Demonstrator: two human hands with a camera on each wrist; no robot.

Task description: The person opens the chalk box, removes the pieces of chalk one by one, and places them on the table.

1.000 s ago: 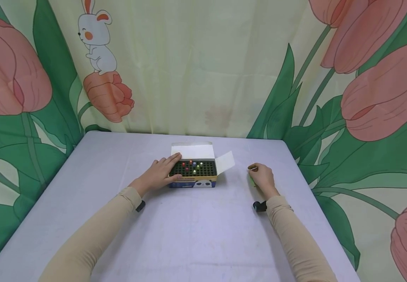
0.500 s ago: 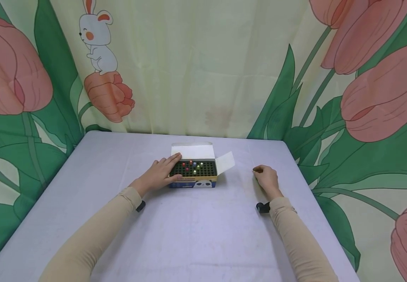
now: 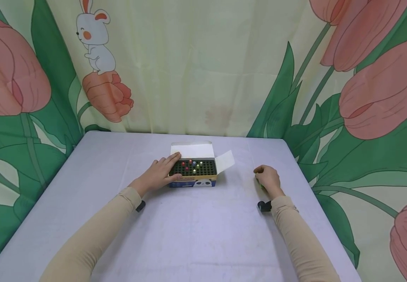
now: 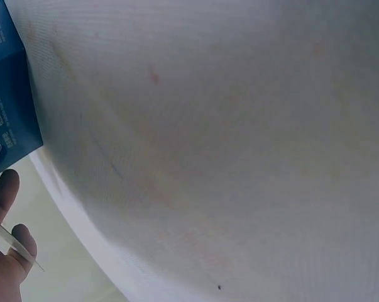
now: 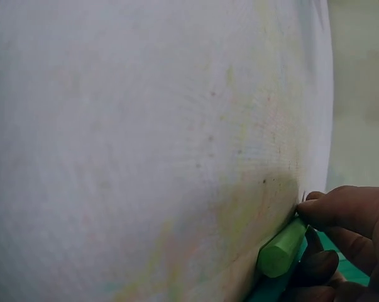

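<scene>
Two hands, head view: my left hand (image 3: 156, 174), fingers spread, on an open blue-and-yellow cardboard box (image 3: 189, 184); right hand (image 3: 269, 180) curled, hold unclear. Left wrist: the box's blue side. Right wrist: my fingertips (image 5: 330, 211) pinch a green cylindrical stick (image 5: 280, 251) near white cloth (image 5: 114, 126).

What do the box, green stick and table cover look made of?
Box: probably cardboard, low-sheen print; thin folded flaps, white inside.
Green stick: perhaps chalk or crayon, matte; evenly coloured flat end.
Table cover: likely woven fabric, matte; fine weave and soft creases. Fibre can't be told.
</scene>
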